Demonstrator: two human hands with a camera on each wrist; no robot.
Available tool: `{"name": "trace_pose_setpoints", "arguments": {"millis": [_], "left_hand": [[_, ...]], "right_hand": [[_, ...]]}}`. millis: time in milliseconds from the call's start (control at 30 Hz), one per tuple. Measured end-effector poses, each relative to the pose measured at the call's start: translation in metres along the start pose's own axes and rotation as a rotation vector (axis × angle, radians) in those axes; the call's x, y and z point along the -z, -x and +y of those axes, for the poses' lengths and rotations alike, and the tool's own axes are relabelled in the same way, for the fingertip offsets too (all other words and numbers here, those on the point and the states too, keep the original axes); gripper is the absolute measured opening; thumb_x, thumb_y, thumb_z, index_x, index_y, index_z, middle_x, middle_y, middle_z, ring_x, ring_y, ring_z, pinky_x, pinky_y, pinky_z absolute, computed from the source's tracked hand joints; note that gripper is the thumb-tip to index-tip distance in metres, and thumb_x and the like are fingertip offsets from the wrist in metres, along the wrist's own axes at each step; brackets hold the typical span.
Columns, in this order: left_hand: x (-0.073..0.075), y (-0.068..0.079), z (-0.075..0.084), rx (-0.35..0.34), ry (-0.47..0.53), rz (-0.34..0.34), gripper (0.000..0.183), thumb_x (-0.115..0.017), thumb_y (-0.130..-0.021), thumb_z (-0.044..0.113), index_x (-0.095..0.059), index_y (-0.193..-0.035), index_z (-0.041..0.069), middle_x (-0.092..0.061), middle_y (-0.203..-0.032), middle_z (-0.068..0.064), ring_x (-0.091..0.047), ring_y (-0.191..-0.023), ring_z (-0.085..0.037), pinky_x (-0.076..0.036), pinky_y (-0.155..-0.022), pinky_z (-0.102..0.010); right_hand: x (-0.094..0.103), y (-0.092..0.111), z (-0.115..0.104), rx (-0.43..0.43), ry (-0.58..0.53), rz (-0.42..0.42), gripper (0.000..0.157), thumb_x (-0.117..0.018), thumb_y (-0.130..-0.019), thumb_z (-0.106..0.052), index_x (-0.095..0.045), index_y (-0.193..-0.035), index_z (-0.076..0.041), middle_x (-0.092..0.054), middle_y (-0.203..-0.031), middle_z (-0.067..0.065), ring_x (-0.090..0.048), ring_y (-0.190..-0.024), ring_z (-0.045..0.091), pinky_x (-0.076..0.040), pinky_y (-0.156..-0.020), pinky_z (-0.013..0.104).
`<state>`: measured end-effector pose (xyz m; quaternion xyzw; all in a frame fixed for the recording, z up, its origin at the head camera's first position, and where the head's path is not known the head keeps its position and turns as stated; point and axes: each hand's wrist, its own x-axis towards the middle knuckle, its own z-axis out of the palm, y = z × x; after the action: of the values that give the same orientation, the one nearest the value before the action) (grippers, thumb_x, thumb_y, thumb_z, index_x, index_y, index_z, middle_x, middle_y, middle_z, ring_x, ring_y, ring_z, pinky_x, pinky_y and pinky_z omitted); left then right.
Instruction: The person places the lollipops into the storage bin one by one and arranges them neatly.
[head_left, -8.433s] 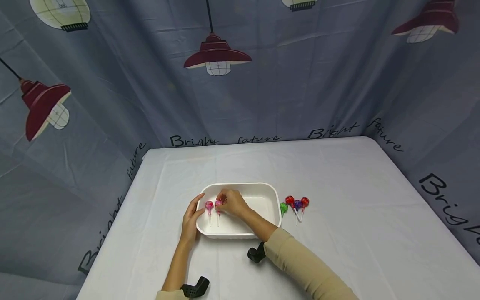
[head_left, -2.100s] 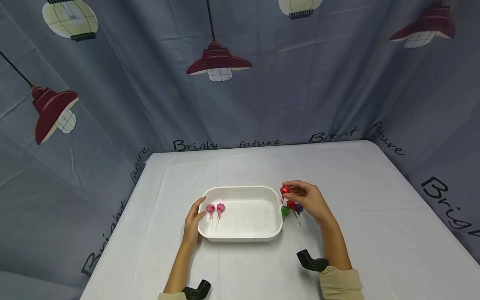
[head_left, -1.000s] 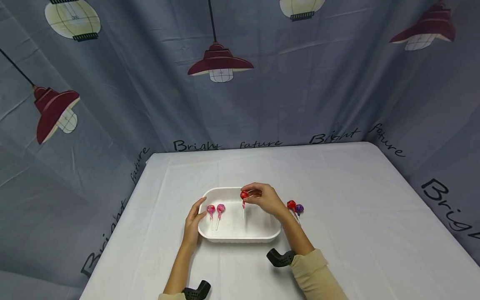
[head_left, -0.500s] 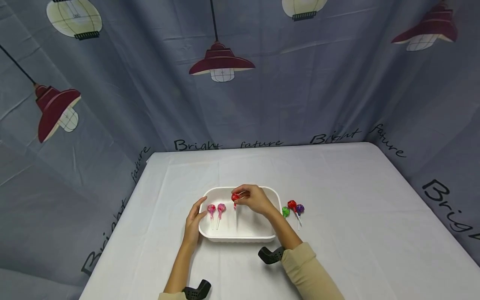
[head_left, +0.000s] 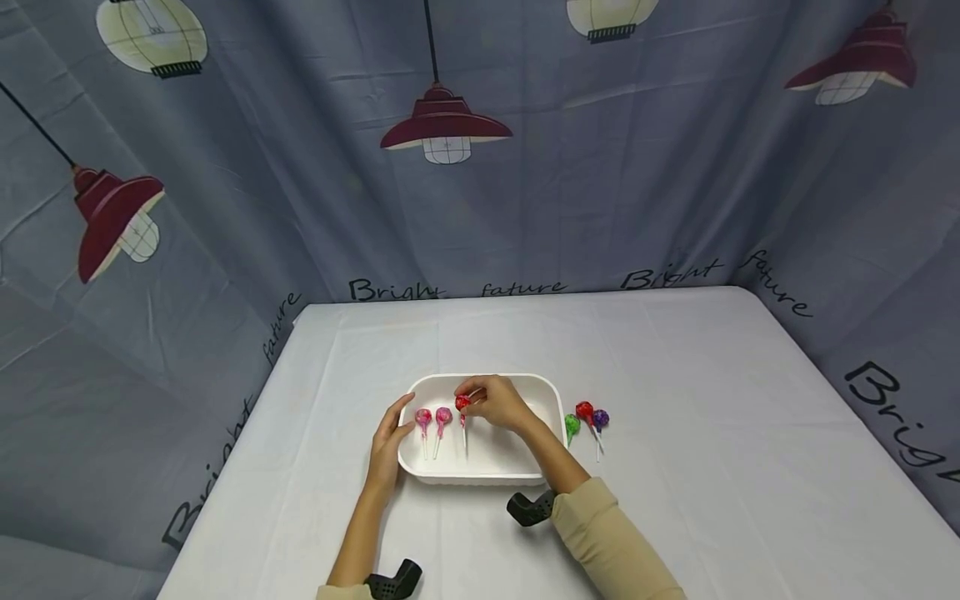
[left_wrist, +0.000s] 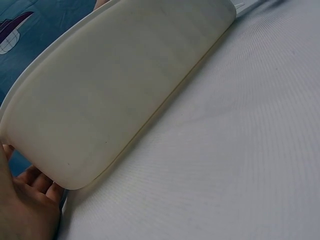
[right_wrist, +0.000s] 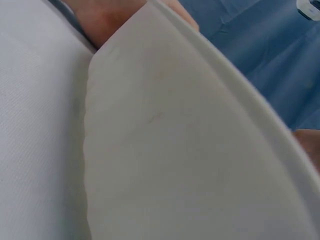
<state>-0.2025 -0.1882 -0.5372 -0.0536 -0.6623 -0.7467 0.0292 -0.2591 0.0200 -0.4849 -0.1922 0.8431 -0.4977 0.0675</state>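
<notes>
My right hand [head_left: 497,403] pinches the red-wrapped head of a lollipop [head_left: 462,403] inside the white tray [head_left: 517,477]; its white stick points towards me. To its left lie two pink lollipops, the nearer-centre one [head_left: 443,416] and the outer one [head_left: 423,417], side by side with sticks the same way. The left hand [head_left: 385,446] holds the tray's left end, thumb at the rim. In the left wrist view, fingers [left_wrist: 42,182] of that hand curl by the tray's end wall [left_wrist: 115,90]. The right wrist view shows mostly the tray's outer side [right_wrist: 190,130], which hides the lollipops.
Right of the tray, on the white tablecloth [head_left: 697,400], lie a green lollipop [head_left: 572,426], a red lollipop [head_left: 584,409] and a purple lollipop [head_left: 601,419], close together. A grey printed curtain [head_left: 562,192] stands behind the table.
The right hand has set one pink lollipop down, picked up a red one from the right-hand group and carried it left and down beside the pink pair. The left hand stays on the tray.
</notes>
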Motion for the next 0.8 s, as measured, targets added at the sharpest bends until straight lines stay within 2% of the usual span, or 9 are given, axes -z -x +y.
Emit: {"name": "trace_pose_setpoints", "arguments": {"millis": [133,333,600,800], "left_hand": [[0.0011,-0.0017,-0.0001,0.012,-0.003,-0.007,0.044,-0.043,-0.094,0.002,-0.042,-0.137,0.009,-0.023,-0.15,-0.008,-0.018,-0.137,-0.014,-0.016,-0.111,-0.03],[0.0003,-0.0003,0.0,0.02,-0.03,0.015,0.043,-0.046,-0.093,0.008,-0.046,-0.135,0.016,-0.029,-0.148,0.001,-0.021,-0.135,-0.011,-0.018,-0.11,-0.026],[-0.0016,-0.0001,-0.0003,-0.015,-0.02,0.02,0.043,-0.047,-0.092,0.009,-0.046,-0.134,0.015,-0.034,-0.144,0.0,-0.026,-0.134,-0.013,-0.022,-0.109,-0.027],[-0.001,-0.0001,0.0004,-0.005,-0.024,0.023,0.042,-0.047,-0.093,0.007,-0.046,-0.135,0.015,-0.032,-0.146,0.001,-0.022,-0.135,-0.011,-0.017,-0.111,-0.03]], "right_hand": [[-0.0021,-0.0004,0.0008,0.016,0.024,-0.001,0.025,-0.074,-0.071,0.004,-0.068,-0.096,0.001,-0.067,-0.089,0.009,-0.062,-0.077,0.02,-0.05,-0.066,0.021],[-0.0055,-0.0027,0.0058,0.058,0.068,-0.011,0.023,-0.074,-0.071,0.005,-0.069,-0.092,0.001,-0.067,-0.089,0.009,-0.06,-0.073,0.018,-0.05,-0.065,0.021],[-0.0063,-0.0038,0.006,0.049,0.105,-0.042,0.021,-0.074,-0.071,0.006,-0.068,-0.09,0.001,-0.066,-0.089,0.011,-0.059,-0.074,0.02,-0.048,-0.066,0.02],[-0.0058,-0.004,0.0071,0.045,0.135,-0.051,0.02,-0.074,-0.071,0.005,-0.068,-0.09,0.001,-0.067,-0.089,0.01,-0.06,-0.076,0.021,-0.048,-0.067,0.021]]}}
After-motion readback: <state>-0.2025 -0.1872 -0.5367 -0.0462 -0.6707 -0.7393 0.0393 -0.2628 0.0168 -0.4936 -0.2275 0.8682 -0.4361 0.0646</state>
